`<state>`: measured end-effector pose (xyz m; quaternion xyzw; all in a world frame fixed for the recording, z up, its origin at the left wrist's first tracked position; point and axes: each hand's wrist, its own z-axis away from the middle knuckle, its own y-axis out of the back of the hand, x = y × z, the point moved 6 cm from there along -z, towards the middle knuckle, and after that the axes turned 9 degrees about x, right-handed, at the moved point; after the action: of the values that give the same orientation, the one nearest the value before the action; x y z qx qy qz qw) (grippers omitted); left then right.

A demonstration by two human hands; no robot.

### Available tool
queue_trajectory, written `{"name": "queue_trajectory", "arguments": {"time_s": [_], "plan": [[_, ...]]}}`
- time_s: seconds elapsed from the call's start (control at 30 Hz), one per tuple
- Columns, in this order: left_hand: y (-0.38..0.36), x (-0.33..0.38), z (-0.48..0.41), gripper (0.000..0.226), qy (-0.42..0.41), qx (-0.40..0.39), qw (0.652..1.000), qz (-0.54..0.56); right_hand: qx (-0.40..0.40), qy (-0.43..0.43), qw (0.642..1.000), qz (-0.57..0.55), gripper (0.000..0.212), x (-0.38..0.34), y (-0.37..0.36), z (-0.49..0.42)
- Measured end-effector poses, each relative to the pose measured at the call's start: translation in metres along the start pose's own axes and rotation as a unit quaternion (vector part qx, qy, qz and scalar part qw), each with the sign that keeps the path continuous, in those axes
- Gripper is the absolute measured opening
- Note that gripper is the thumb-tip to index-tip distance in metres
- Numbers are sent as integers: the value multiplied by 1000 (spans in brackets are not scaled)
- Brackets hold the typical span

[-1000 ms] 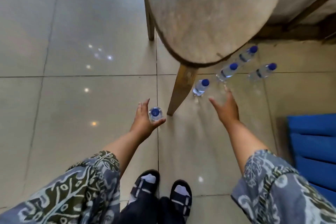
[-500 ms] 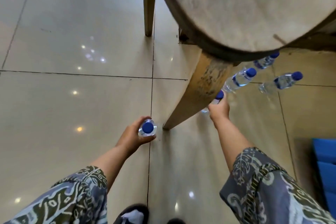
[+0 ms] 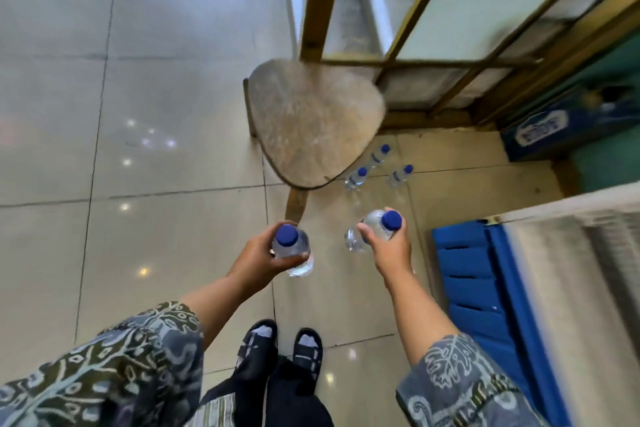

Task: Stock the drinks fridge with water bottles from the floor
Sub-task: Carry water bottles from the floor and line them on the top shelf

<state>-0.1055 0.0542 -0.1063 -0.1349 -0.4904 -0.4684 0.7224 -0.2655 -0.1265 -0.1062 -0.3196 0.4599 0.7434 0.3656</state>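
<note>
Now left hand [image 3: 258, 255] fingers wrap an upright bottle [image 3: 293, 248], right hand [image 3: 389, 248] fingers a tilted bottle [image 3: 374, 224], caps up

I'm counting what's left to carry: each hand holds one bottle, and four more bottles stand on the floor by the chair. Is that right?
Not quite. The head view shows three bottles on the floor by the chair, not four. The left hand and right hand do each hold one bottle.
</note>
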Motion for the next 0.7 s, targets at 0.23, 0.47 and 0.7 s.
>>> {"name": "queue_trajectory", "arguments": {"time_s": [0.23,0.47,0.7], "plan": [[-24,201,63,57,-158,-120,978,-69,95,29,995,9,57,-104,166,76],[-108,345,124,50,-309,-204,923,-105,271,101,953,-85,57,-149,343,130],[-232,483,199,32,-396,-289,871,-34,385,184,891,-153,44,-183,507,163]]}}
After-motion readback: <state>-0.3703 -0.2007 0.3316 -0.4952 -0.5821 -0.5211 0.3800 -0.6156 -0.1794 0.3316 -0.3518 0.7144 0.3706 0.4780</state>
